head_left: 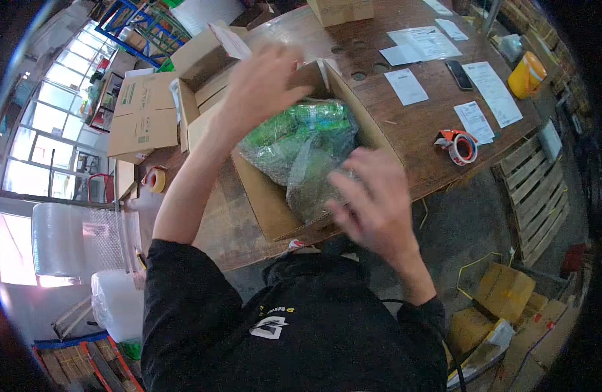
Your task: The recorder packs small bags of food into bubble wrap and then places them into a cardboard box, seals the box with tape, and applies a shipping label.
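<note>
An open cardboard box (262, 201) stands on the brown wooden table in front of me. Inside lies a bundle (296, 147) in clear bubble wrap, with bright green packaging showing through. My left hand (266, 81) is over the far left part of the box, blurred, its thumb spread from the fingers and nothing visible in it. Over the near right part of the bundle is my right hand (374, 201), also blurred, with fingers apart and no object in them. Whether its fingertips touch the wrap cannot be told.
A second open carton (144, 115) stands to the left, near a tape roll (156, 180). On the right are a tape dispenser (460, 146), papers (406, 86), a phone (459, 75) and a yellow container (526, 75). Bubble wrap rolls (58, 240) stand left; a wooden pallet (536, 191) leans right.
</note>
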Available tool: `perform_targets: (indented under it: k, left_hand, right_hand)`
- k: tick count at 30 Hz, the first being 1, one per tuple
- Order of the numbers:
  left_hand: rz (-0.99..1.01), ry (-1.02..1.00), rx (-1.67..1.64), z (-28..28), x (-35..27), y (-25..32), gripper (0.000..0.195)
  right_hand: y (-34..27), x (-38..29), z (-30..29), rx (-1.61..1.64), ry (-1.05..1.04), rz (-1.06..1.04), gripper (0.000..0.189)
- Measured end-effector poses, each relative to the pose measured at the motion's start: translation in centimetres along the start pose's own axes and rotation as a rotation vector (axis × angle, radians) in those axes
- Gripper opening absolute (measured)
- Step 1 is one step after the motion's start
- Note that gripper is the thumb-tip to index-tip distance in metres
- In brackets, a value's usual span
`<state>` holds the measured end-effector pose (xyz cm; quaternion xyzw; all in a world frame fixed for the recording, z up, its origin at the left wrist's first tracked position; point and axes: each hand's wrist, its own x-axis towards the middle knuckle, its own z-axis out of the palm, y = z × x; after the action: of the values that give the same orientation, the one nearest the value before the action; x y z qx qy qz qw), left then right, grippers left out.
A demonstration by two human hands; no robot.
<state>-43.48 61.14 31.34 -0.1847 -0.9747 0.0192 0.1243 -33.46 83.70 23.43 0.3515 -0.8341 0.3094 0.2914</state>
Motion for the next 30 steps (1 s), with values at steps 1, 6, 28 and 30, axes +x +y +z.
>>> perform_targets:
  k: [1,6,28,30]
  left_hand:
    - [-0.012,-0.001,0.005,0.4,-1.5,-1.5,0.046]
    - [0.084,-0.022,0.169,4.6,-4.9,-1.1,0.075]
    - [-0.326,-1.043,-0.382,13.6,0.4,-3.3,0.089]
    - [-0.175,-1.036,-0.408,11.2,-1.1,-1.7,0.088]
  right_hand:
    - [-0.9,-0.5,0.5,0.150,-0.034,-0.130,0.034]
    - [0.0,-0.2,3.9,0.069,-0.074,-0.180,0.023]
    - [-0.6,0.0,5.8,0.192,0.222,-0.315,0.027]
    - [-0.2,-0.9,8.1,0.219,0.210,-0.325,0.027]
